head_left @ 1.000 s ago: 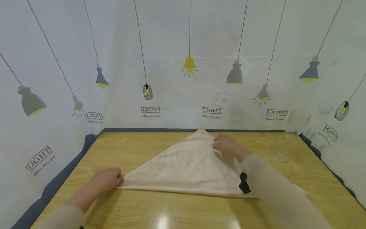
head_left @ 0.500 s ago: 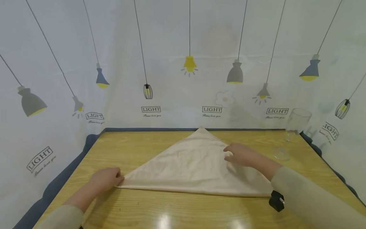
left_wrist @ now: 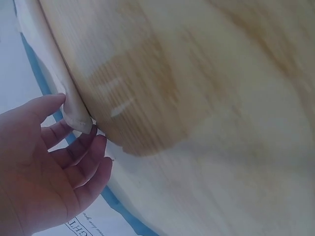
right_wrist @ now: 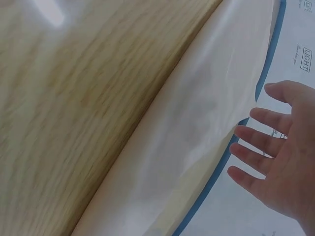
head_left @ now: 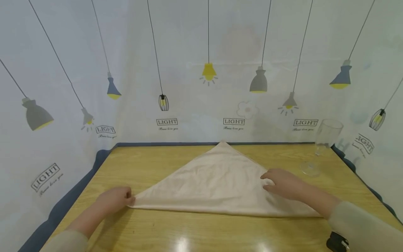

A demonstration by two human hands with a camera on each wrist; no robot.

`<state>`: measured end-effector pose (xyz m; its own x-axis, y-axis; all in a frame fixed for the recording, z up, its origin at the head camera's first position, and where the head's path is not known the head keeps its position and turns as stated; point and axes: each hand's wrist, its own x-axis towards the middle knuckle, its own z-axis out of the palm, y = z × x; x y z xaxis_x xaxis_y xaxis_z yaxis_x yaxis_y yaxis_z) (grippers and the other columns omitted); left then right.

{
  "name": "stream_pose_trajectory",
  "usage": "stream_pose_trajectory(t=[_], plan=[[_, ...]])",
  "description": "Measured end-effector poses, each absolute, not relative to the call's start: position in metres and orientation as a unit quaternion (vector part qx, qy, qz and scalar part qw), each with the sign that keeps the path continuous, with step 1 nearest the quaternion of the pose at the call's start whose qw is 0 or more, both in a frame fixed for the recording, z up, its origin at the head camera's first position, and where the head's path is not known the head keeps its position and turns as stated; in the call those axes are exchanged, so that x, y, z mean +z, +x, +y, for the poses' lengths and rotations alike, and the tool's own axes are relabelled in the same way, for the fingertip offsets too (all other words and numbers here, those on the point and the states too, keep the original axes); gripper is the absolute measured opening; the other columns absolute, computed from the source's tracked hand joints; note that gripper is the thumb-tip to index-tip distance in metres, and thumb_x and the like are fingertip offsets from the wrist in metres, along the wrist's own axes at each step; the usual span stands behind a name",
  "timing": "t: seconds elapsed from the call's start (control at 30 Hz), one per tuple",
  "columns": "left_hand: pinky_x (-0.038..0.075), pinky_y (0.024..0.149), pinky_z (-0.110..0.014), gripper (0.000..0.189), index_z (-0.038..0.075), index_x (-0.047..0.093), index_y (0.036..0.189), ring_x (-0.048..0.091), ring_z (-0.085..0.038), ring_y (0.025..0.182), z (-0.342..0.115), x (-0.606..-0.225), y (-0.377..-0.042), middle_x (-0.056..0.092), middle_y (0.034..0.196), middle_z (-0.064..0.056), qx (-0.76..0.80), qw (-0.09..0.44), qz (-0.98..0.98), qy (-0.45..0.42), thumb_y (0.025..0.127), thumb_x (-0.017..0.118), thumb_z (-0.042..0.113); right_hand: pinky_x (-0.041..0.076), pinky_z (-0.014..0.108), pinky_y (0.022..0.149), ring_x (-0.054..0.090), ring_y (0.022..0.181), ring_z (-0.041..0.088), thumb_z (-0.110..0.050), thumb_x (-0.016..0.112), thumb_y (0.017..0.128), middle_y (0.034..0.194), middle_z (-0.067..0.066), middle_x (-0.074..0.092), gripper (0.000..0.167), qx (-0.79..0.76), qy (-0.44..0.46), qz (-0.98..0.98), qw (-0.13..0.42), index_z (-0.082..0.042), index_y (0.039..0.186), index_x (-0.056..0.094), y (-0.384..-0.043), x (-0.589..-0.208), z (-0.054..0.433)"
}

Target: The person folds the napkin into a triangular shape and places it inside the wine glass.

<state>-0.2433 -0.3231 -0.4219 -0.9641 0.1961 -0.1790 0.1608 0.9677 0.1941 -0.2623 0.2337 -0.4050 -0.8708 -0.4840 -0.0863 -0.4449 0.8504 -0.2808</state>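
Note:
A pale pink cloth napkin, folded into a wide triangle, lies on the wooden table with its peak at the far edge and its long fold toward me. At its left corner my left hand pinches the tip between thumb and fingers; the left wrist view shows the napkin corner in that pinch. My right hand is over the napkin's right slope, fingers spread and relaxed. In the right wrist view the right hand holds nothing, and the long fold of the napkin runs diagonally past it.
A clear stemmed glass stands upright at the back right of the table. White curtain-like sheeting printed with lamps encloses the back and both sides, with a blue border along the table's edge.
My right hand has slid down and rightward along the napkin's right slope, its fingers spreading apart. The left hand stays at the left corner, and the napkin keeps its shape.

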Motion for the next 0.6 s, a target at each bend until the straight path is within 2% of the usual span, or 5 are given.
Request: stream_pose_trajectory(t=[0.23,0.47,0.6], plan=[[0.046,0.066,-0.039,0.023,0.006,0.063,0.091,0.051,-0.015,0.069,-0.332,-0.423,-0.242,0.062,0.082,0.000,0.105,0.109,0.986,0.076,0.094,0.064,0.029,0.043,0.058,0.092,0.052,0.117,0.045,-0.027,0.066,0.092,0.121,0.021,0.060,0.036,-0.115,-0.226,0.965,0.070,-0.002,0.119,0.065,-0.243,-0.399,0.265],[0.044,0.061,-0.034,0.023,0.004,0.062,0.094,0.050,-0.016,0.066,-0.340,-0.420,-0.241,0.055,0.075,-0.001,0.171,0.147,0.972,0.072,0.095,0.064,0.027,0.050,0.050,0.082,0.062,0.099,0.033,-0.027,0.066,0.093,0.108,0.011,0.065,0.038,-0.135,-0.199,0.963,0.117,0.001,0.118,0.063,-0.234,-0.398,0.292],[0.045,0.061,-0.034,0.018,0.004,0.063,0.093,0.051,-0.015,0.066,-0.341,-0.422,-0.241,0.056,0.075,0.000,0.179,0.146,0.969,0.082,0.095,0.064,0.022,0.051,0.047,0.075,0.063,0.090,0.027,-0.028,0.064,0.094,0.101,0.006,0.065,0.039,-0.148,-0.168,0.965,0.134,0.002,0.118,0.062,-0.229,-0.394,0.308]])
